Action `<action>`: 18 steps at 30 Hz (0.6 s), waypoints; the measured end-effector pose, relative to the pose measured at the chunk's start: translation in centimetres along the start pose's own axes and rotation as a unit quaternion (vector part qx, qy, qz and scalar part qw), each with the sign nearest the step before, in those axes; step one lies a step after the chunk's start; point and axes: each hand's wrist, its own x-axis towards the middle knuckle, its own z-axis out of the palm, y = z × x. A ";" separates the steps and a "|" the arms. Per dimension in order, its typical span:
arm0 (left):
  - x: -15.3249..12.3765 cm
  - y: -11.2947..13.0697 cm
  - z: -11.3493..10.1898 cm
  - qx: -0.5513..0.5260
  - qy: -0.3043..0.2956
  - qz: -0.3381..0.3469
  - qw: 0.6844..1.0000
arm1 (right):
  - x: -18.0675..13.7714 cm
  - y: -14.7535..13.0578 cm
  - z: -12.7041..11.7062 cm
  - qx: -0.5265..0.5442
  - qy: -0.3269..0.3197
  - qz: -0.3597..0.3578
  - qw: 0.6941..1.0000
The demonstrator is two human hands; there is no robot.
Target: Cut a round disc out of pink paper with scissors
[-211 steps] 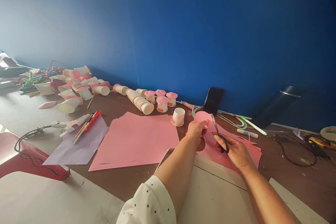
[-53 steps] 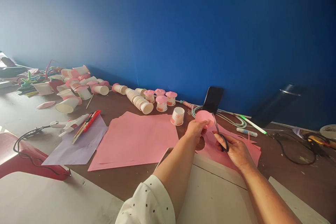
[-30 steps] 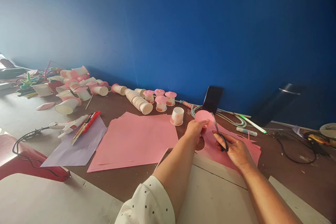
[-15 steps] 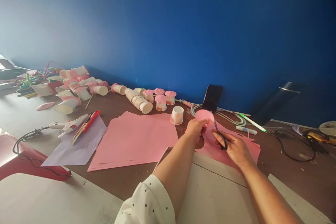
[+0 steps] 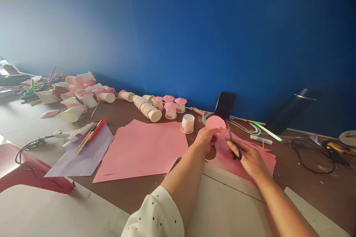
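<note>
Pinched in my left hand (image 5: 206,139) is a round pink paper disc (image 5: 214,123), held up over the table. My right hand (image 5: 247,155) grips black-handled scissors (image 5: 232,140), their blades pointing up just right of the disc. Beneath both hands lies a cut pink sheet (image 5: 258,155) with a round hole near my left wrist. A stack of pink paper (image 5: 144,148) spreads to the left. One white paper cup (image 5: 187,123) with orange marks stands at its upper right corner. Behind it are several cups with pink paper roofs (image 5: 170,106).
A row of nested cups (image 5: 147,109) lies behind the pink stack. Farther left are heaped cups (image 5: 80,92), a red box cutter (image 5: 93,133) and a glue gun (image 5: 72,133) on purple paper. A phone (image 5: 225,104) leans on the blue wall; a glue stick (image 5: 260,139) and cables lie right.
The disc has tilted slightly in my left hand, and the scissor blades stand a little farther apart from it. The camera view has shifted slightly.
</note>
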 end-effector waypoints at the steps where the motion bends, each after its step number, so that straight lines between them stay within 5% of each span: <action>1: 0.0 0.0 0.0 0.001 -0.003 0.004 1.000 | -0.1 -0.1 0.0 0.006 0.000 -0.001 1.000; 18: -0.7 0.4 -0.3 0.019 -0.032 0.042 0.998 | -0.2 -0.5 0.1 0.026 -0.032 -0.023 0.999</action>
